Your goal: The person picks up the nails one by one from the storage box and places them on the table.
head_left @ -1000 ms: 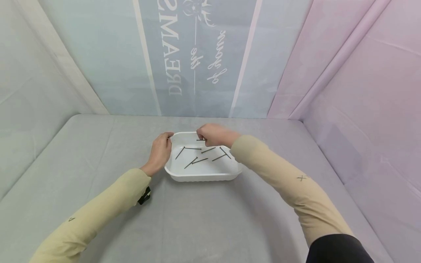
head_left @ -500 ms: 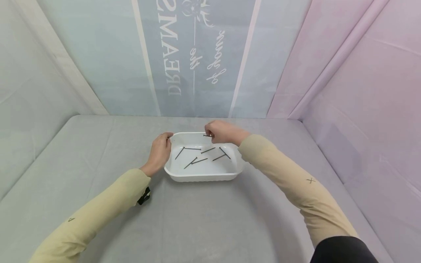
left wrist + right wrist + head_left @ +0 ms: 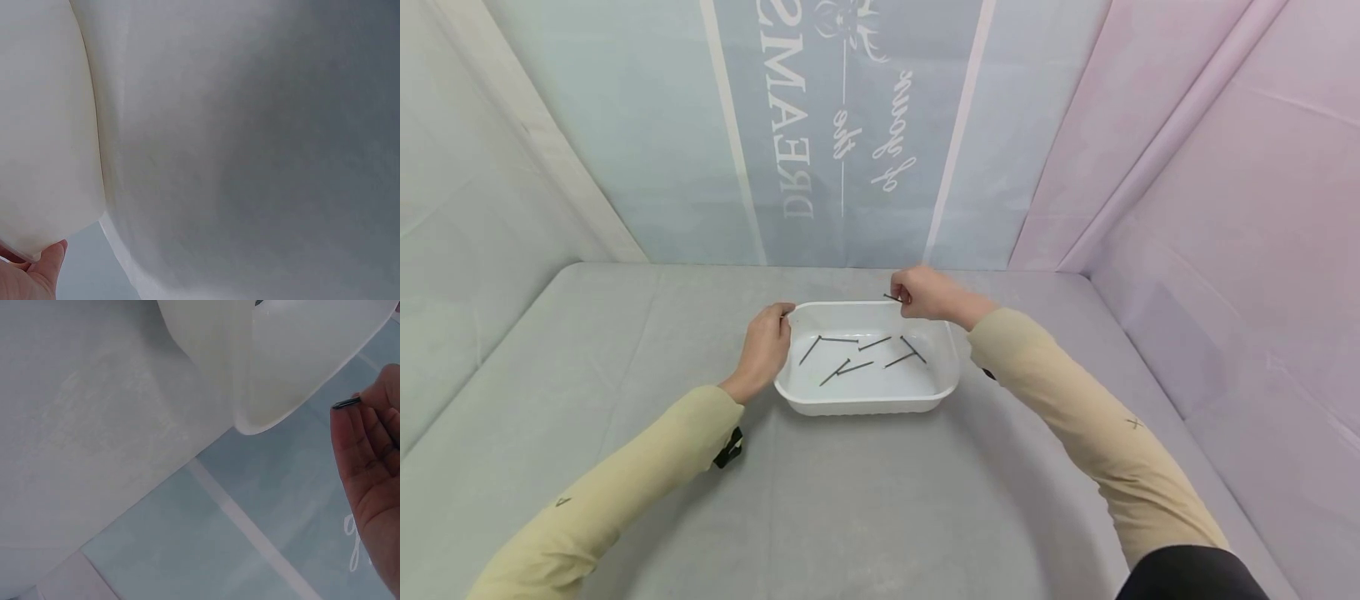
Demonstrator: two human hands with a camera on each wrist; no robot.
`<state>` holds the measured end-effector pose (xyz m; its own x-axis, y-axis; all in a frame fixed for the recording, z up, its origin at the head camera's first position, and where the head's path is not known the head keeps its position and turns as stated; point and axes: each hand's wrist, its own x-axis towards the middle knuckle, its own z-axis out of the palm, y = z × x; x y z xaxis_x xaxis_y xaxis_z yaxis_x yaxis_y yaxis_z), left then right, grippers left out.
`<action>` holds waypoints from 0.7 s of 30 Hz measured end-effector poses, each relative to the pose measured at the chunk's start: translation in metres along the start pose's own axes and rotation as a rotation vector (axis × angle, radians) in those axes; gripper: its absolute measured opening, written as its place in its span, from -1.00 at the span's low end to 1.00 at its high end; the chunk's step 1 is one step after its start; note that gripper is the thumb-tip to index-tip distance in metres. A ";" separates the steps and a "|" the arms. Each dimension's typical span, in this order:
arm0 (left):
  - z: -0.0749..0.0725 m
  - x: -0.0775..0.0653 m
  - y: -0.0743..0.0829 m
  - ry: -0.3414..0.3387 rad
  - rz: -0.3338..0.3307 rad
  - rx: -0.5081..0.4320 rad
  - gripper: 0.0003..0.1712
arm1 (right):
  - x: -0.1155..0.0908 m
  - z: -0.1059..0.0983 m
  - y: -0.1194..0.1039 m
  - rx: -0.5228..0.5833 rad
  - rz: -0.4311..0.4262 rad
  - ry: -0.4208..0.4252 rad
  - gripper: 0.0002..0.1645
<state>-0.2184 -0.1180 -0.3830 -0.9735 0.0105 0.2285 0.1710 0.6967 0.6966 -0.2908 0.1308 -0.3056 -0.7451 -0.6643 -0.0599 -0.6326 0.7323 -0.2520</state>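
A white rectangular dish [image 3: 865, 407] sits on the table with several dark nails [image 3: 875, 342] scattered over its bottom. At its left end my left hand [image 3: 764, 343] grips the rim; in the left wrist view the thumb [image 3: 50, 265] pinches the dish edge. Above the far rim, right of the middle, my right hand [image 3: 931, 295] holds a single nail [image 3: 891, 297] between thumb and fingertips. The right wrist view shows that nail's end [image 3: 346, 403] sticking out from the pinch, apart from the dish.
A grey cloth-covered table [image 3: 865, 500] lies under the dish. Behind it hangs a blue-grey printed fabric [image 3: 850, 225]; pale fabric walls stand at the left and right [image 3: 1240, 292].
My right hand has moved right and away from me, lifting the nail from over the dish's inside to its far rim. The left hand and the dish stay put.
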 end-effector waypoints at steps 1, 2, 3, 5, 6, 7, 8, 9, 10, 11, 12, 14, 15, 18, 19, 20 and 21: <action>0.000 0.000 0.000 0.000 0.000 0.001 -0.63 | -0.001 0.000 0.002 0.006 0.003 0.011 -0.78; 0.000 0.000 0.000 0.000 0.000 0.001 -0.62 | -0.002 -0.001 0.004 0.011 0.006 0.022 -0.78; 0.000 0.000 0.000 0.000 0.001 0.001 -0.62 | -0.003 -0.001 0.006 0.018 0.011 0.032 -0.78; 0.000 0.000 0.000 0.000 0.001 0.000 -0.62 | -0.006 -0.002 0.010 0.025 0.022 0.050 -0.79; 0.000 0.000 0.000 0.000 0.001 -0.001 -0.62 | -0.007 -0.003 0.011 0.028 0.029 0.057 -0.79; 0.000 0.000 0.000 0.000 0.000 0.000 -0.63 | -0.008 -0.003 0.013 0.035 0.038 0.062 -0.78; 0.000 0.000 -0.001 0.000 0.000 0.000 -0.63 | -0.010 -0.004 0.015 0.040 0.047 0.067 -0.78; 0.000 0.000 -0.001 0.001 0.001 0.001 -0.62 | -0.011 -0.004 0.016 0.045 0.055 0.071 -0.77; 0.000 0.001 -0.001 0.000 0.002 0.001 -0.62 | -0.012 -0.005 0.018 0.053 0.061 0.076 -0.77; 0.000 0.001 -0.001 0.001 0.002 0.002 -0.62 | -0.013 -0.005 0.020 0.059 0.066 0.083 -0.76; 0.000 0.001 -0.001 0.001 0.001 0.003 -0.62 | -0.015 -0.005 0.021 0.063 0.073 0.090 -0.76; 0.001 0.001 -0.001 -0.001 0.001 0.004 -0.62 | -0.017 -0.005 0.025 0.070 0.084 0.102 -0.76; 0.001 0.001 -0.001 -0.002 0.000 0.005 -0.62 | -0.019 -0.005 0.027 0.072 0.089 0.109 -0.76; 0.001 0.001 0.000 -0.004 -0.003 0.005 -0.62 | -0.022 -0.005 0.032 0.072 0.106 0.124 -0.77; 0.001 0.001 -0.001 -0.005 -0.003 0.005 -0.62 | -0.024 -0.005 0.034 0.073 0.110 0.129 -0.78; 0.001 0.001 -0.001 -0.006 -0.003 0.006 -0.62 | -0.025 -0.004 0.035 0.071 0.112 0.134 -0.78; 0.001 0.001 -0.001 -0.005 -0.003 0.005 -0.62 | -0.026 -0.004 0.037 0.069 0.113 0.138 -0.78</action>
<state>-0.2195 -0.1178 -0.3841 -0.9748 0.0115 0.2229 0.1670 0.7003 0.6941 -0.2957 0.1757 -0.3095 -0.8353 -0.5483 0.0407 -0.5312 0.7856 -0.3172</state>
